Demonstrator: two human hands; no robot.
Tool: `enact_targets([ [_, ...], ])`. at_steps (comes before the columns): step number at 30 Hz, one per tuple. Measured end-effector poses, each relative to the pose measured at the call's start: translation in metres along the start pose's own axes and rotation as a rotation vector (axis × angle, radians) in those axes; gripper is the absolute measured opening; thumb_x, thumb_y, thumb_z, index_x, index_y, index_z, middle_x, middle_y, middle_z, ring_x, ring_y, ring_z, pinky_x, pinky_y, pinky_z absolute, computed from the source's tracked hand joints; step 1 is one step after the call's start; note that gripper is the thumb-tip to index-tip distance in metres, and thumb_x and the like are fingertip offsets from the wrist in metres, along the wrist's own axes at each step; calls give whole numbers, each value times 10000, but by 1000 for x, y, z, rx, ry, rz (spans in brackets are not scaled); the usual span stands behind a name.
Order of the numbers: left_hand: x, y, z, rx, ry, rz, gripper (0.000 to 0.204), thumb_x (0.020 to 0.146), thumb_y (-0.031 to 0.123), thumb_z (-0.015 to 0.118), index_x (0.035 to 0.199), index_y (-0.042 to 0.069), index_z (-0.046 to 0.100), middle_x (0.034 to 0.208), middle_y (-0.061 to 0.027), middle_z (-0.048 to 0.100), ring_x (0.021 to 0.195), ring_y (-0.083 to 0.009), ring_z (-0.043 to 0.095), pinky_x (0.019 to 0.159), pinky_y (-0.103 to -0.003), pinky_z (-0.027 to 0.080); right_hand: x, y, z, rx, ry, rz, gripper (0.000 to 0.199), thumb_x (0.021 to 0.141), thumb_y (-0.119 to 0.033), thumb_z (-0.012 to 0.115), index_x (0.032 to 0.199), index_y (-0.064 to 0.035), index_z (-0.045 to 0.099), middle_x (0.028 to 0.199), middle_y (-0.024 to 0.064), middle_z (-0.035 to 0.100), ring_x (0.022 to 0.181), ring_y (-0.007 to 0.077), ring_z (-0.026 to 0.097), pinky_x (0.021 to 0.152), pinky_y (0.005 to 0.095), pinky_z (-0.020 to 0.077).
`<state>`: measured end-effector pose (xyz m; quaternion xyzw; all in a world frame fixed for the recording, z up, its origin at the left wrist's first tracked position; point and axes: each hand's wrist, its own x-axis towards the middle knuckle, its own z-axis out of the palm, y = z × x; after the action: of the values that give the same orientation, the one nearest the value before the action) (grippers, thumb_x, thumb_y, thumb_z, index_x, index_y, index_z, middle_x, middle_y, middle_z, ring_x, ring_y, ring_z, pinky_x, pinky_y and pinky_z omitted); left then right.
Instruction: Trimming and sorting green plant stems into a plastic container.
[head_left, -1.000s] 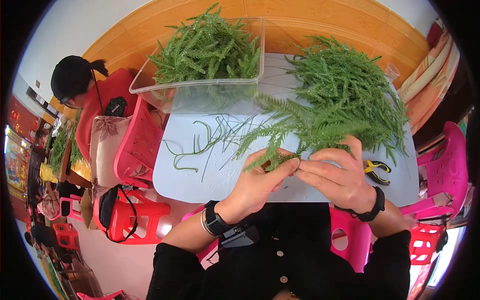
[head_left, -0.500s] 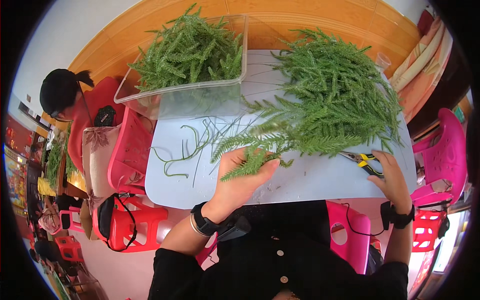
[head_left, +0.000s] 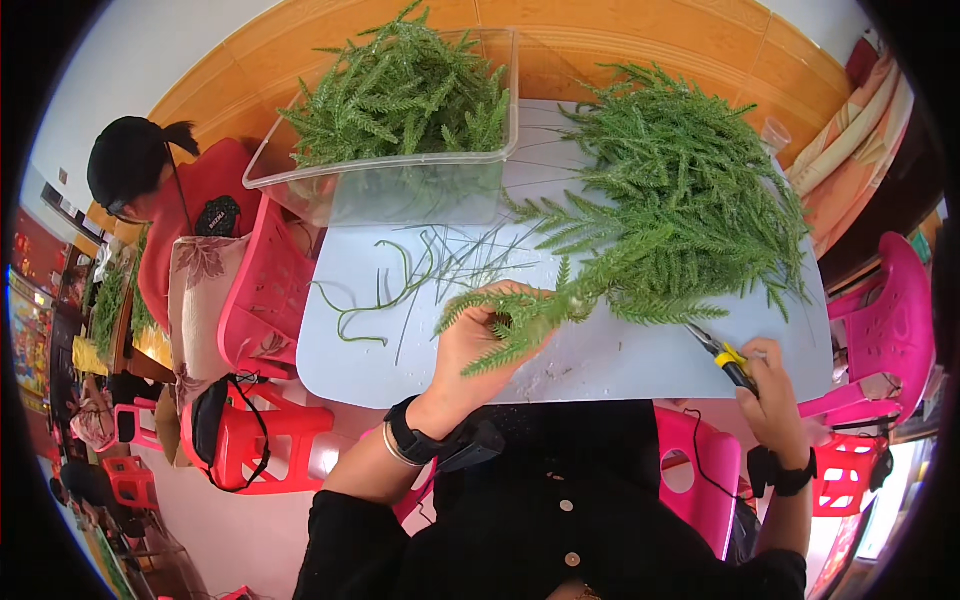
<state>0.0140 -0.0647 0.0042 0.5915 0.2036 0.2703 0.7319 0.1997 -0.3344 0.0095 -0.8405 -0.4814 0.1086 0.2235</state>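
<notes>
A bunch of feathery green sprigs [head_left: 510,325] is grasped in the left hand [head_left: 475,345], its grip clenched around the stems at the near edge of the pale blue bench [head_left: 620,360]. The bunch tips reach back into the large loose heap of fern-like greenery [head_left: 690,190] piled on the right half of the bench. The right hand [head_left: 770,385] is closed on yellow-handled cutters [head_left: 722,355], blades pointing toward the heap, just beside the bench's near right edge.

A slip is judged possible: if the cutters were swung toward the held bunch without care, the left fingers [head_left: 505,295], wrapped close to the stems, could be nicked. Sprigs tangled with the heap could also be dragged off the bench edge when the bunch is pulled.

A clear plastic tub [head_left: 400,190] stands at the far left of the bench, filled above its rim with more green sprigs [head_left: 400,95]. Stripped bare stems [head_left: 400,285] lie scattered between tub and hand.
</notes>
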Motion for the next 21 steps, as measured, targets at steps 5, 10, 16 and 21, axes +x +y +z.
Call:
enact_targets([
  [5, 1, -13, -7, 81, 19, 156, 157, 702, -29, 624, 846, 10, 576, 906, -39, 563, 766, -82, 506, 711, -208, 404, -1, -45, 2, 747, -27, 211, 137, 682, -43, 449, 794, 30, 481, 923, 119, 422, 768, 213, 517, 709, 269, 409],
  [10, 0, -7, -5, 98, 60, 106, 157, 701, -26, 630, 843, 11, 574, 800, -24, 549, 716, -101, 510, 713, -211, 407, 5, -52, 25, 1161, -167, 103, 160, 728, -55, 444, 829, 47, 515, 933, 109, 487, 784, 185, 535, 725, 256, 410],
  [16, 1, -1, -8, 272, 67, 200, 161, 714, -20, 624, 845, 5, 533, 680, -3, 536, 554, -56, 485, 495, -177, 371, 18, -71, 36, 1111, -501, 67, 260, 805, -109, 454, 1015, 36, 502, 970, 84, 559, 896, 155, 521, 792, 252, 382],
  [21, 2, 2, -8, 148, 141, 229, 197, 736, -25, 594, 831, 37, 433, 629, -14, 528, 512, -48, 497, 404, -173, 367, 21, -84, 48, 1082, -540, 84, 318, 836, -142, 474, 1108, 21, 458, 999, 45, 560, 889, 118, 490, 817, 240, 348],
])
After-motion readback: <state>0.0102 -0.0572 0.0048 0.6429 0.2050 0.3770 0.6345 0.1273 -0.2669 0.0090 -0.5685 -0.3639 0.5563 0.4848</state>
